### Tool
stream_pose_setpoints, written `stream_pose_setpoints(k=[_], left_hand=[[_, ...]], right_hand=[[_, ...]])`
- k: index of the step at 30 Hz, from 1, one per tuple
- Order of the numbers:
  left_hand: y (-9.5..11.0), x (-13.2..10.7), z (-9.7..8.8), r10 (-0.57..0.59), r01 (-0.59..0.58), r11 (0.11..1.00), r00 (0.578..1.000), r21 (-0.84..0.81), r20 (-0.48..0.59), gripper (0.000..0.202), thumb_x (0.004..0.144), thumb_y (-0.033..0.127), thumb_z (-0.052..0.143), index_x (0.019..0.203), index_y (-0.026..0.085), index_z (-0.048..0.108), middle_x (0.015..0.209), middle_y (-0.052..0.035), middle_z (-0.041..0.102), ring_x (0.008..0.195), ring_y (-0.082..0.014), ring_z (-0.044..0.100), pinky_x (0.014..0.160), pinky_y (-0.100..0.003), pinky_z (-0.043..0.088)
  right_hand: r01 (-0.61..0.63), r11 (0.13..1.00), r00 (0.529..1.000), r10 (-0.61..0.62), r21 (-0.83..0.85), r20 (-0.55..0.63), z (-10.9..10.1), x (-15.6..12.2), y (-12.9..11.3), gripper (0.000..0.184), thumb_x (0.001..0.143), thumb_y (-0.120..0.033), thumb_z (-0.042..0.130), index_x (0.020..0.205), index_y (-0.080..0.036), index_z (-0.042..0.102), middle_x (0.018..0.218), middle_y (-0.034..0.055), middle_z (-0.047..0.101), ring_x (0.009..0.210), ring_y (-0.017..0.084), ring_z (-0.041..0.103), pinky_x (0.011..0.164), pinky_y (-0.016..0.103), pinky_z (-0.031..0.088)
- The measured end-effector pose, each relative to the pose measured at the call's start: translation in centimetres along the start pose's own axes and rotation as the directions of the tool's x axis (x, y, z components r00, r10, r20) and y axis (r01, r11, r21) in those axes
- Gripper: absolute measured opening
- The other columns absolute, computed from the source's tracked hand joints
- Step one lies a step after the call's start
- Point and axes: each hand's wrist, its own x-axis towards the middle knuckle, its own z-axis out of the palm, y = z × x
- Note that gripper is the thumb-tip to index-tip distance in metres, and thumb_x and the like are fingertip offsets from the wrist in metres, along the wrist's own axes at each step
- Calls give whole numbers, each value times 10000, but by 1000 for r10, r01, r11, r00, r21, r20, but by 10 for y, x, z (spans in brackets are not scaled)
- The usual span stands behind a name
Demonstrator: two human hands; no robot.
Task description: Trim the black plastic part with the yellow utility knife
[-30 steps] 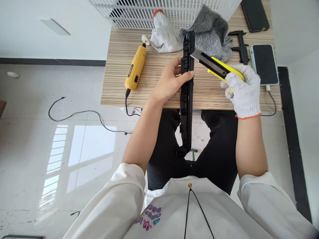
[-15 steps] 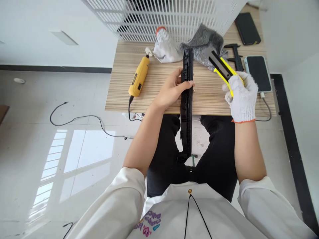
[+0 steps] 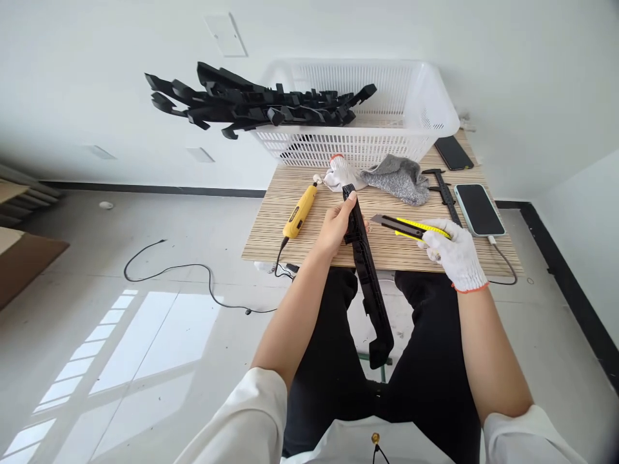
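My bare left hand (image 3: pixel 337 222) is closed round the upper part of a long black plastic part (image 3: pixel 370 280). The part slants from over the table's front edge down between my knees, its hooked end lowest. My right hand (image 3: pixel 452 251), in a white knitted glove with an orange cuff, grips a yellow and black utility knife (image 3: pixel 411 227). Its blade points left toward the black part, with a small gap between them. Some fingers of my left hand are hidden behind the part.
A white plastic basket (image 3: pixel 425 132) at the table's back holds several black plastic parts (image 3: pixel 251 103). On the wooden table (image 3: pixel 271 241) lie a yellow rotary tool (image 3: pixel 300 211), a white glove (image 3: pixel 341 173), a grey cloth (image 3: pixel 399 180), black calipers (image 3: pixel 443 193), a plugged-in phone (image 3: pixel 480 209) and a black phone (image 3: pixel 453 153).
The view has tilted up, bringing the basket into sight. The black part has tilted, its lower end swinging right. The knife has turned from pointing up-left to nearly level, closer to the part.
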Motion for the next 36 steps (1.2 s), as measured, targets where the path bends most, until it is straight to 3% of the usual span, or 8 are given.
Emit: stream_pose_setpoints(k=[10, 15, 19, 28, 33, 36], left_hand=[[-4, 3, 1, 47, -42, 992, 998, 120, -41, 669, 947, 768, 434, 671, 180, 597, 629, -52, 677, 626, -179, 706, 536, -250, 539], [-4, 1, 3, 46, -49, 995, 998, 84, 36, 677, 917, 796, 467, 700, 177, 634, 626, -71, 686, 669, -218, 727, 572, -289, 579], [-4, 0, 5, 77, -81, 993, 996, 86, 56, 660, 924, 783, 474, 756, 181, 687, 627, -69, 693, 708, -238, 741, 605, -311, 600], [-3, -2, 5, 62, -73, 990, 994, 119, 92, 605, 998, 708, 396, 968, 184, 695, 741, -61, 744, 706, -194, 734, 581, -253, 557], [-4, -5, 8, 75, -94, 987, 987, 130, 145, 665, 982, 758, 331, 871, 192, 661, 637, -53, 681, 598, -176, 680, 566, -268, 554], [-5, -6, 9, 71, -90, 988, 986, 127, 148, 682, 964, 792, 294, 883, 211, 642, 649, -40, 662, 601, -175, 673, 592, -279, 566]], right_hand=[[63, 991, 995, -52, -117, 89, 1, -3, 3, 364, 769, -341, 766, 1091, -176, 729, 648, 7, 643, 489, 79, 455, 437, 210, 359], [162, 973, 984, -172, -165, -44, 7, -2, 3, 365, 799, -388, 748, 1109, -200, 711, 703, -12, 637, 488, 81, 481, 428, 216, 381], [123, 975, 992, -121, -182, 22, 10, -2, 3, 390, 783, -382, 766, 1124, -202, 713, 705, -13, 638, 494, 82, 494, 422, 211, 386], [124, 983, 985, -138, -133, -100, 18, -2, 0, 353, 783, -365, 746, 1092, -200, 697, 719, -9, 653, 458, 74, 488, 376, 201, 350], [106, 988, 992, -113, -109, -62, 19, -2, -1, 368, 774, -369, 749, 1098, -202, 697, 719, -7, 654, 459, 74, 486, 382, 205, 343], [123, 989, 985, -132, -82, -113, 20, -2, 0, 335, 792, -374, 726, 1083, -211, 694, 735, -8, 657, 457, 68, 479, 386, 204, 343]])
